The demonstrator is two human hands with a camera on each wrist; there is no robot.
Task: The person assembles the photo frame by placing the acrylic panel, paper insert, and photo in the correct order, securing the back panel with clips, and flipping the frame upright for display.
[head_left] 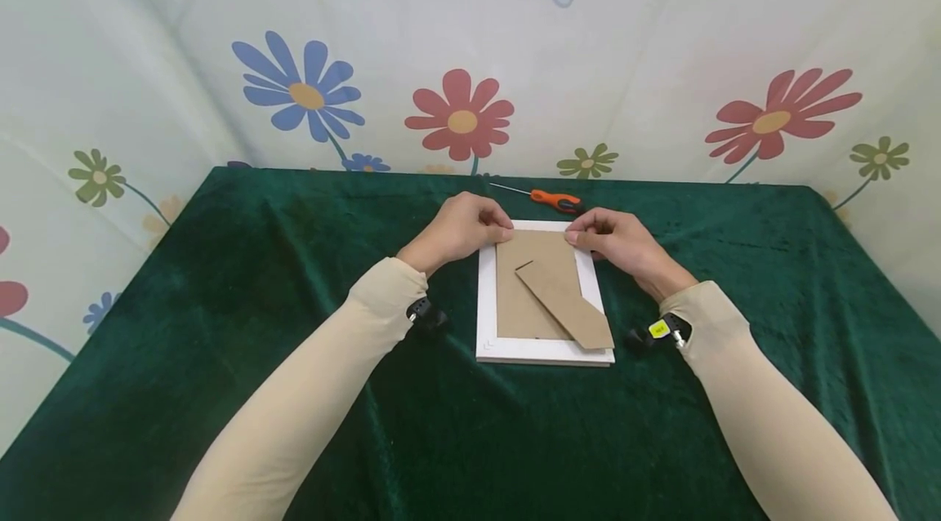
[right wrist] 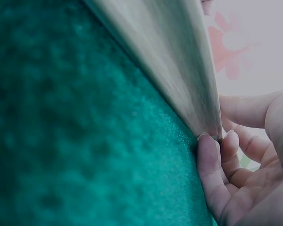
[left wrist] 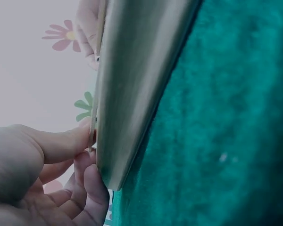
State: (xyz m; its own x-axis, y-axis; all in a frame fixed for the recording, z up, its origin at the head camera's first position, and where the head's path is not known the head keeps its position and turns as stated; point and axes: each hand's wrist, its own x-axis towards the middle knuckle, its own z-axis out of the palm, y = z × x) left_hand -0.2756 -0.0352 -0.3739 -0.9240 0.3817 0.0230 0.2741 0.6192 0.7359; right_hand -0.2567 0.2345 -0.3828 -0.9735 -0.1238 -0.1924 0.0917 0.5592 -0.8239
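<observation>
A white picture frame (head_left: 488, 305) lies back side up on the table, its brown backing board (head_left: 525, 313) showing. A brown easel leg (head_left: 569, 305) is attached to the board and slants toward the near right corner. My left hand (head_left: 466, 225) pinches the board's far left corner between thumb and fingers. The left wrist view shows that board edge (left wrist: 91, 134) slightly raised off the frame's side (left wrist: 132, 94). At the far right corner my right hand (head_left: 621, 243) pinches the board, with fingertips against the frame's corner in the right wrist view.
Just beyond the frame lies a screwdriver (head_left: 555, 200) with an orange and black handle, its shaft pointing left. Dark green velvet cloth (head_left: 309, 276) covers the table. Behind its far edge hangs a white curtain (head_left: 412, 15) with printed flowers.
</observation>
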